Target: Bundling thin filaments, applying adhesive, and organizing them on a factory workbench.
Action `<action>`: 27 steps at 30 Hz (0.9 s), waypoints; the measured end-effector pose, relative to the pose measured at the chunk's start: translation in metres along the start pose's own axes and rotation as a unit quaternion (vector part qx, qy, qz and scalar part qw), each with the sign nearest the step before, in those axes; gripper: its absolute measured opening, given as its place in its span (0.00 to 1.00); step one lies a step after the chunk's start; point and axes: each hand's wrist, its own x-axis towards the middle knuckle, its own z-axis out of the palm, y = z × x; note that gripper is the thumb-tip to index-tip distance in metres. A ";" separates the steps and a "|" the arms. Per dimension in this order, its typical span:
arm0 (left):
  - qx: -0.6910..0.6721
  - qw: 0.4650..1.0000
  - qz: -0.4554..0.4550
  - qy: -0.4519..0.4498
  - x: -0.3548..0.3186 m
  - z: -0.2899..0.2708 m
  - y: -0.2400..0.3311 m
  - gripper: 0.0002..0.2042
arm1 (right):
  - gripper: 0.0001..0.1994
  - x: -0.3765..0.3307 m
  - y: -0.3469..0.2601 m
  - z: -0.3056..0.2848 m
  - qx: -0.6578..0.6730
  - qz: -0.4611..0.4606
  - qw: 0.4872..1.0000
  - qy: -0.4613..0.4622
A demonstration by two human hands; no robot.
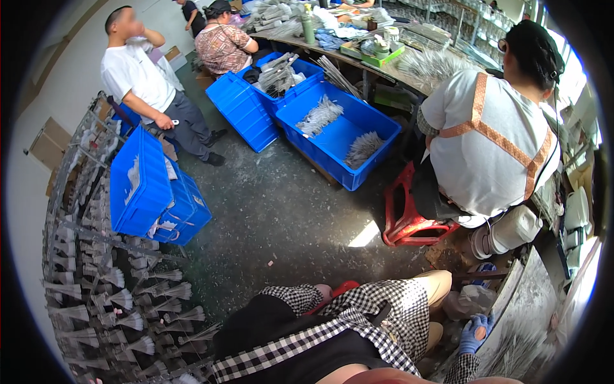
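My right hand (473, 334), in a blue glove with a patch of bare skin showing, rests on the near edge of the grey worktable (529, 281). Its fingers are apart, and I see nothing held in them. Beside it on the tabletop lies a spread of thin grey wire-like strands (521, 342). My left hand (325, 292) comes out of a black-and-white checked sleeve low in the middle, against a red plastic stool (345, 287). Its fingers are mostly hidden. A pale plastic bag (471, 301) sits below the table edge, near my right hand.
Ahead, a person in a white shirt (486, 147) sits on a red stool (403, 217). Blue crates (345, 169) with strand bundles stand beyond; another blue crate stack (185, 211) is left. Racks of fanned bundles (121, 297) line the left. Another person (141, 77) stands there.
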 end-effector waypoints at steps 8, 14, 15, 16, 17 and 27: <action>0.069 0.997 0.017 -0.016 -0.011 -0.028 0.018 0.16 | 0.06 0.003 -0.012 -0.006 -0.021 -0.034 0.998 0.046; 0.120 0.985 0.124 -0.025 0.010 -0.055 0.068 0.14 | 0.06 -0.007 -0.009 0.007 -0.021 -0.028 0.998 0.057; 0.110 0.978 0.174 -0.041 0.032 -0.053 0.081 0.14 | 0.07 -0.008 -0.014 0.003 -0.036 -0.018 0.998 0.045; 0.109 0.972 0.203 -0.042 0.044 -0.050 0.088 0.14 | 0.08 0.001 -0.025 0.000 -0.027 -0.035 0.998 0.039; 0.083 0.974 0.205 -0.043 0.046 -0.051 0.122 0.14 | 0.10 -0.004 -0.030 -0.010 -0.034 -0.025 0.998 0.037; 0.274 0.815 0.331 -0.387 0.060 0.093 0.250 0.13 | 0.16 -0.079 -0.097 -0.121 0.165 0.082 0.979 0.086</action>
